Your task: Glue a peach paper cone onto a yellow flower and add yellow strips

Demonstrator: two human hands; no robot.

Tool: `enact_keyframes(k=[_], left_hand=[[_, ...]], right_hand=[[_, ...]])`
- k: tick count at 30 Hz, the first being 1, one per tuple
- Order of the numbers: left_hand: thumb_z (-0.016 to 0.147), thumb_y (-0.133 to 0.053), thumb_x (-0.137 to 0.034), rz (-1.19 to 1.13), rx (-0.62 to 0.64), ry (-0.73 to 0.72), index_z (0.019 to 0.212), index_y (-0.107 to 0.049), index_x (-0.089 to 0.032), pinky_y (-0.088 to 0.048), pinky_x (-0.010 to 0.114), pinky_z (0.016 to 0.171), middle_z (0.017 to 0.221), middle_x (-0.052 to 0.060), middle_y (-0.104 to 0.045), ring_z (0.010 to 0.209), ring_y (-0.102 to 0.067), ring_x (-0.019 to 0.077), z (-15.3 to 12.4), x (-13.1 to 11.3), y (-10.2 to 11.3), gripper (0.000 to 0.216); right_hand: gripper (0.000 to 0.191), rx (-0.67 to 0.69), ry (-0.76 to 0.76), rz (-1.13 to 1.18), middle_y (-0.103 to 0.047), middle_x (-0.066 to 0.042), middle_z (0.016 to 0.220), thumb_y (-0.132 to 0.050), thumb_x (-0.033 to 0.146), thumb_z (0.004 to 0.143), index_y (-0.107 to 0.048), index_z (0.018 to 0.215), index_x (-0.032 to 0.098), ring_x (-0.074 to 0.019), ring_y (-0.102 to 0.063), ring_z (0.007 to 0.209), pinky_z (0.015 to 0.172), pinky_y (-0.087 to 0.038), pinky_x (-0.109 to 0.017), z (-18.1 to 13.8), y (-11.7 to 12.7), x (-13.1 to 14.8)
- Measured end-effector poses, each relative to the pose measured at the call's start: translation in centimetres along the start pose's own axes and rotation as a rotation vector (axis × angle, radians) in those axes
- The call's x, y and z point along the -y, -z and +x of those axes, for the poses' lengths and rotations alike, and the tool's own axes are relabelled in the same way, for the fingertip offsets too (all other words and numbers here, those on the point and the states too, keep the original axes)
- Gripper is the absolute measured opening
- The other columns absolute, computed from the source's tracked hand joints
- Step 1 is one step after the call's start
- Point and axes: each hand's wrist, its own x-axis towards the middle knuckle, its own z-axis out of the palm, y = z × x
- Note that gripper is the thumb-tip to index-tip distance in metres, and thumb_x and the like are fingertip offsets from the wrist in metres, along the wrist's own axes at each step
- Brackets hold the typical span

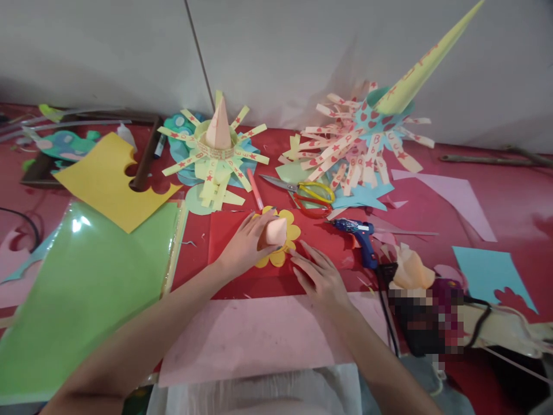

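Left hand: the forearm enters from the lower left and runs forward and to the right, the back of the hand facing up. The thumb lies on the near side and the fingers curve over the far side, pinching the peach paper piece between them.

Right hand: the forearm enters from the lower right and slants forward and to the left. The palm faces down, with the fingers loosely spread and extended toward the near right edge of the yellow paper flower. The foremost fingertips are at the petals; whether they press on them cannot be told.

The peach paper piece stands over the middle of the flower, its narrower end directed upward toward the viewer. Its long axis appears foreshortened, so the exact tilt cannot be determined. The flower lies flat, petals radiating outward; being round, it has no evident long axis. It rests on the red sheet, centrally on the surface, directly before the person.
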Motion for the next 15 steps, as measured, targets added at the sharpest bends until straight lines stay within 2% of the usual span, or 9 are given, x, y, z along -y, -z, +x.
enact_keyframes(k=[11,15], left_hand=[[0.081,-0.059,-0.043,0.01,-0.008,0.01,0.127,-0.039,-0.026,-0.028,0.047,0.111,0.139,0.004,-0.045,0.129,-0.041,0.0235,-0.15,0.08,-0.14,0.054],[0.081,-0.059,-0.042,0.007,-0.013,-0.001,0.13,-0.036,-0.026,-0.027,0.047,0.112,0.14,0.004,-0.045,0.13,-0.039,0.0232,-0.19,0.11,-0.14,0.056]], right_hand=[[0.031,-0.016,-0.018,-0.001,-0.066,-0.004,0.115,-0.053,0.011,0.084,-0.057,0.113,0.02,-0.0202,-0.05,0.122,0.099,-0.044,-0.039,-0.23,0.06,0.07],[0.033,-0.024,-0.029,-0.012,-0.065,-0.005,0.117,-0.053,0.012,0.084,-0.055,0.116,0.02,-0.0203,-0.052,0.12,0.097,-0.045,-0.039,-0.11,0.13,0.16]])
